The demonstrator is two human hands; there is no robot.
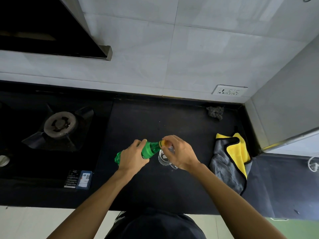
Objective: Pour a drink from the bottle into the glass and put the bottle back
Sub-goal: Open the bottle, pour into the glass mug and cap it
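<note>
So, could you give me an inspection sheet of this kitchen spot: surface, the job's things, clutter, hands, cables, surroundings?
Surface: black countertop.
Job's things: green bottle tilted, yellow cap on its neck; clear glass upright, partly behind the right hand.
Clutter: grey-and-yellow cloth at right; scrubber in the back corner.
Hands: left hand grips the bottle; right hand pinches the cap.
Cables: white loop at right edge, cannot tell what.
Surroundings: gas burner at left; wall socket on tiled wall.

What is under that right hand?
A clear glass stands under the right hand, which pinches the bottle's yellow cap. The hand covers part of the glass; its contents cannot be told.
</note>
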